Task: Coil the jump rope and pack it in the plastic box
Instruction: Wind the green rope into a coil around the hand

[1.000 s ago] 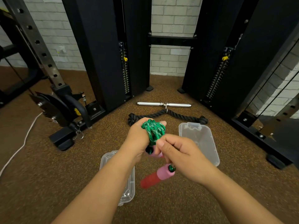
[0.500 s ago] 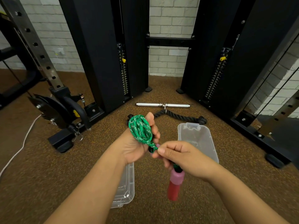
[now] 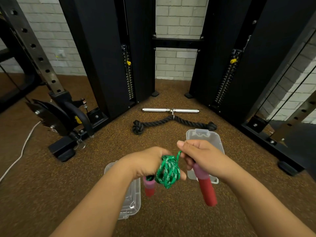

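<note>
So that the loops stay together, my left hand point(image 3: 145, 161) is closed around the green braided jump rope bundle point(image 3: 168, 171), with one red and pink handle point(image 3: 149, 187) hanging below. My right hand point(image 3: 200, 154) grips the other handle point(image 3: 206, 187), pulling the last bit tight. Both clear plastic box halves point(image 3: 131, 200) wait open on the floor underneath.

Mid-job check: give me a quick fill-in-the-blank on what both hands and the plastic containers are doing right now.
1. The coiled rope bunched at the left hand is ____ in colour.
2. The right hand grips the upper end of a handle that is pink and ____.
3. Both clear plastic containers rest on the ____.
4. The black rope attachment lies just in front of a ____ metal bar.

Missing words: green; red; floor; silver
</note>
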`<act>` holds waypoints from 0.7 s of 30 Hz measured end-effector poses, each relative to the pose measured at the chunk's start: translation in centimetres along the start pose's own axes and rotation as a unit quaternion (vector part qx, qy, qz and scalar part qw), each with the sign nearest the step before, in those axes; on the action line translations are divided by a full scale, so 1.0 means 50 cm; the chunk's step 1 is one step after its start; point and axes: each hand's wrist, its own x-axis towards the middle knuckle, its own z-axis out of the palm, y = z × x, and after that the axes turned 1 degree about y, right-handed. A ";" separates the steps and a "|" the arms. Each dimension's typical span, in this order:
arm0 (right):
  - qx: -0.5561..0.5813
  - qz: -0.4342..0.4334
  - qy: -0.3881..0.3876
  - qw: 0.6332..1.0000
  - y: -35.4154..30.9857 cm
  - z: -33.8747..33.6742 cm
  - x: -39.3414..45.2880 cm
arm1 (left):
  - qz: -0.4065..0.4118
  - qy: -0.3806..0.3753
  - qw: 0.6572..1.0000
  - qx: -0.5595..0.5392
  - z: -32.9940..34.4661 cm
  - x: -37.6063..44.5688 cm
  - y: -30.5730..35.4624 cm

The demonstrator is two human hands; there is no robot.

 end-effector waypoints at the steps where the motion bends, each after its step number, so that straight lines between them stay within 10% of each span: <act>1: -0.018 -0.002 0.010 1.000 0.003 0.004 0.000 | -0.012 0.022 0.997 0.067 -0.001 0.009 -0.005; 9: -0.249 -0.133 0.119 0.952 -0.009 0.040 -0.018 | -0.006 0.258 0.959 0.119 -0.004 0.020 -0.004; 21: -0.113 -0.157 0.154 0.969 0.015 0.101 -0.009 | 0.031 0.386 0.920 -0.056 -0.009 0.026 0.012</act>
